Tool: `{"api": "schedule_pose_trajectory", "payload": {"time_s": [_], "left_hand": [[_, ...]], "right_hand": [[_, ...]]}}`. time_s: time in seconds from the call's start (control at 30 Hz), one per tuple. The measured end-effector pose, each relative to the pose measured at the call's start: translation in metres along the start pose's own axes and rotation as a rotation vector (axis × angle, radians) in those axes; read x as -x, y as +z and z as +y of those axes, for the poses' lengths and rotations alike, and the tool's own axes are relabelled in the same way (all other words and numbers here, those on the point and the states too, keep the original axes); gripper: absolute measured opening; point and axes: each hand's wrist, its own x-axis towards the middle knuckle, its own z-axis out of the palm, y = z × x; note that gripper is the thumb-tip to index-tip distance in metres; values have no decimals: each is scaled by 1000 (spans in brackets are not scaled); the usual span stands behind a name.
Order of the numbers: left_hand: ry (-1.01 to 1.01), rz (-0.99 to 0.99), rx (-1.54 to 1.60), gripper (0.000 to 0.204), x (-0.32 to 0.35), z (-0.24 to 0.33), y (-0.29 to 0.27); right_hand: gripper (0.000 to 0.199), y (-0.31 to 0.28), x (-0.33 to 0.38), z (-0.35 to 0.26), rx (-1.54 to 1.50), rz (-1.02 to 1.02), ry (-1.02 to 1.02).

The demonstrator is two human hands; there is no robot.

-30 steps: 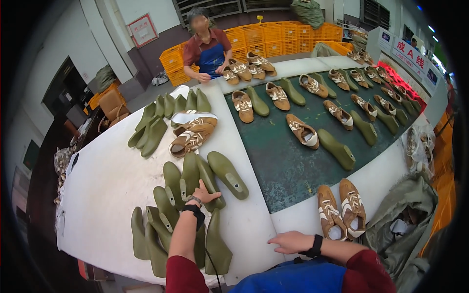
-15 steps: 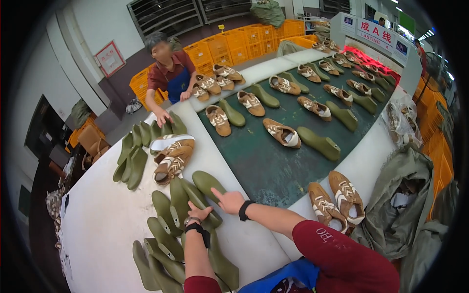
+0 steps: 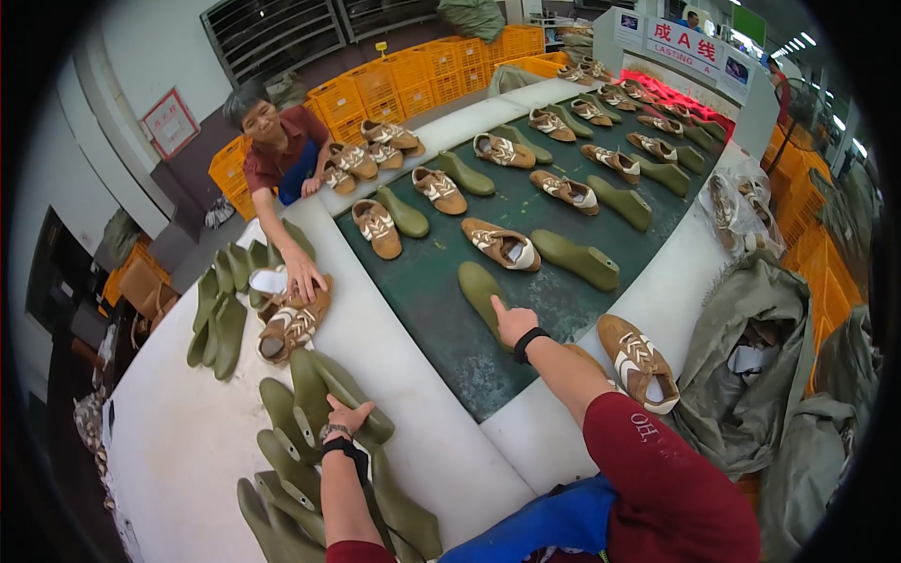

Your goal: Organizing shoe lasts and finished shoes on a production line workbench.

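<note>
My right hand [image 3: 519, 324] grips the heel end of an olive-green shoe last [image 3: 481, 293] over the near end of the dark green belt. The last points away from me, just left of a brown and white sneaker [image 3: 502, 244]. My left hand [image 3: 347, 418] rests on another green last [image 3: 355, 387] in the near pile, thumb and index finger spread apart; its other fingers are hidden. Below that hand lie several more lasts [image 3: 291, 450]. A single brown sneaker [image 3: 638, 361] stands close to my right forearm, which partly covers a second one.
Across the white table [image 3: 432, 413], a co-worker's hand [image 3: 302, 277] touches sneakers beside another group of lasts [image 3: 221, 328]. Sneakers and lasts stand in rows along the belt [image 3: 422, 291]. Grey-green sacking [image 3: 751, 375] and orange crates [image 3: 835, 291] line my right side.
My right hand has carried the last from the white table rightward onto the belt's near end. My left hand stays at the pile. The co-worker's hand has moved from the lasts to the sneakers.
</note>
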Motion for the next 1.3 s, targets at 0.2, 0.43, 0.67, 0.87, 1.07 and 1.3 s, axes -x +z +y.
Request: {"api": "schedule_pose_trajectory", "payload": {"time_s": [0.2,0.43,0.67,0.87,1.07,1.3], "left_hand": [[159,-35,-175,124,3,-1,13],[248,-118,-219,118,42,56,54],[406,-107,-5,98,55,69,102],[526,-127,80,100,90,37,130],[426,77,-388,104,209,60,146],[476,461,-634,104,256,73,174]], "right_hand": [[59,3,8,12,-12,-62,-12],[22,18,100,-50,-122,96,-182],[32,-71,252,-56,-401,-292,-1012],[24,-93,311,62,-418,-146,-815],[17,-22,334,183,-145,-71,-318],[20,-29,338,215,-321,-12,-467]]}}
